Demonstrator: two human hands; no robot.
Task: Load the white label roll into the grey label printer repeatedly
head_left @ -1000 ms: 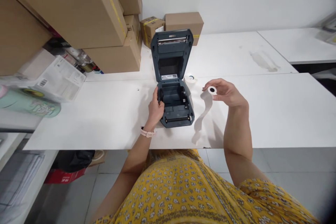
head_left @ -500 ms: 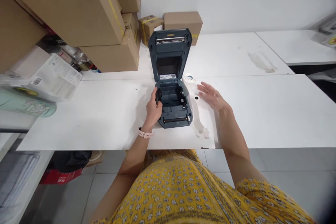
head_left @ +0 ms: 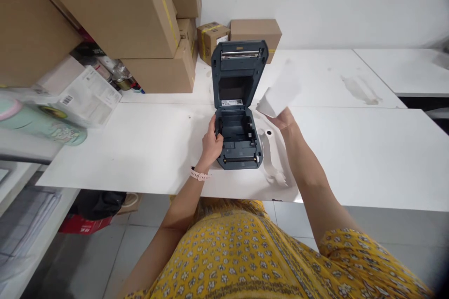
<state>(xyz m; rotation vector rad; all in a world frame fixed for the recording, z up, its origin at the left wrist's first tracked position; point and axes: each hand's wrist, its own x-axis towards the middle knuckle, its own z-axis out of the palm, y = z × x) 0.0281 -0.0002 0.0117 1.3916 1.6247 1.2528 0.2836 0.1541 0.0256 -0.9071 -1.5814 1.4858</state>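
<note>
A dark grey label printer [head_left: 242, 149] stands on the white table with its lid [head_left: 240, 72] raised, showing a hollow bay and a black roller at the front. My left hand [head_left: 211, 142] grips the printer's left side wall, thumb over the inner edge by the bay. Just right of the printer, my right hand [head_left: 285, 120] is closed round a white paper roll [head_left: 275, 101], lifted and tilted. The roll's upper part is smeared by motion, and some fingers are hidden behind it. No roll shows inside the bay.
Cardboard boxes [head_left: 115, 14] are stacked at the back left, with smaller boxes [head_left: 256, 32] by the wall. A clear-wrapped carton [head_left: 87, 98] and a mint green bottle [head_left: 45, 124] lie at far left. A black round hole [head_left: 269, 132] marks the table beside the printer.
My right hand, earlier open over the table, has taken hold of the white paper roll and raised it. My left hand stays on the printer. The view has shifted slightly.
</note>
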